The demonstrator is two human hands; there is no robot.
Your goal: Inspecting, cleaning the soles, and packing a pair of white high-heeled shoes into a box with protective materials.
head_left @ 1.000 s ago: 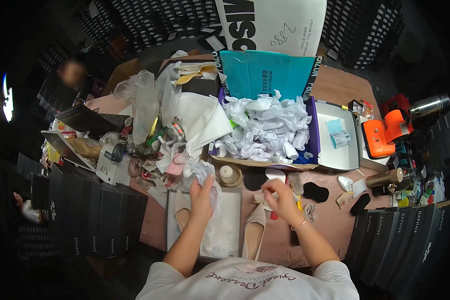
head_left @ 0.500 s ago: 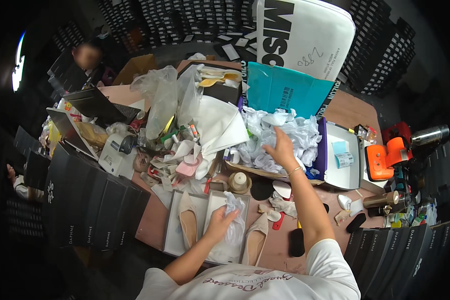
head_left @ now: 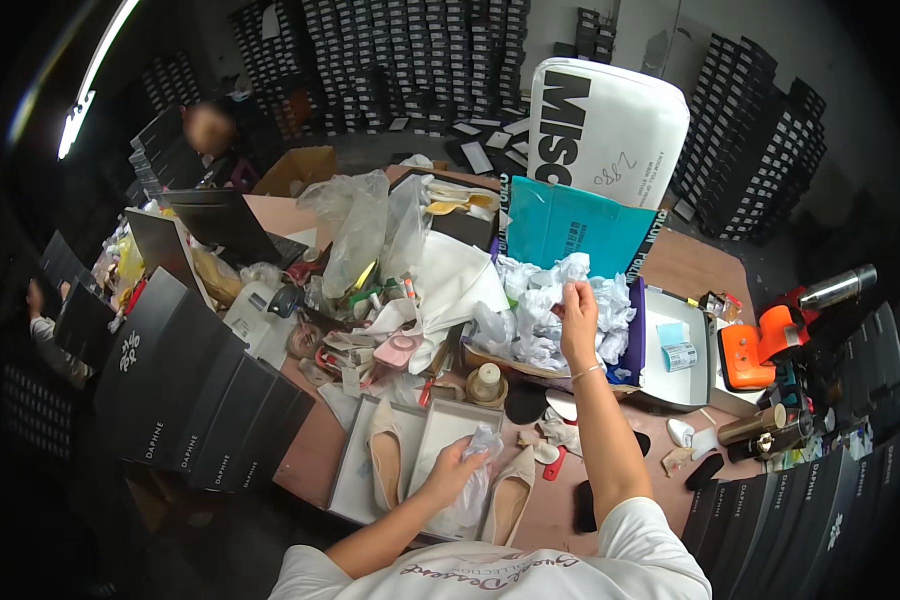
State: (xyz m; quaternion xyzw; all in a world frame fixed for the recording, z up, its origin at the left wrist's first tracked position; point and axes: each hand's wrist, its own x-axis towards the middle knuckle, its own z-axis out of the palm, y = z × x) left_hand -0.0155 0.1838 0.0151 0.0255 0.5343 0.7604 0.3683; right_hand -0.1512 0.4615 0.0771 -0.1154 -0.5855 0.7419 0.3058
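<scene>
My left hand (head_left: 452,473) is closed on a crumpled piece of white tissue paper (head_left: 484,448) above an open shoebox (head_left: 355,478). A beige flat shoe (head_left: 381,447) lies in the left part of the shoebox, and a second beige flat (head_left: 511,492) rests at its right side. Farther forward, my right hand (head_left: 578,315) is raised over a purple-edged carton (head_left: 637,330) heaped with crumpled white tissue paper. Its fingers pinch a tissue wad (head_left: 573,267) at the top of the heap.
Dark shoeboxes stand stacked at left (head_left: 185,385) and right (head_left: 770,515). Right of the carton are a white open box (head_left: 682,365) and an orange tape dispenser (head_left: 755,355). A tape roll (head_left: 487,384) and scraps lie between shoebox and carton. Another person sits at the far left.
My right hand has gone from spread fingers over the heap to pinching a tissue wad. My left hand keeps hold of its tissue. The whole view has tilted upward.
</scene>
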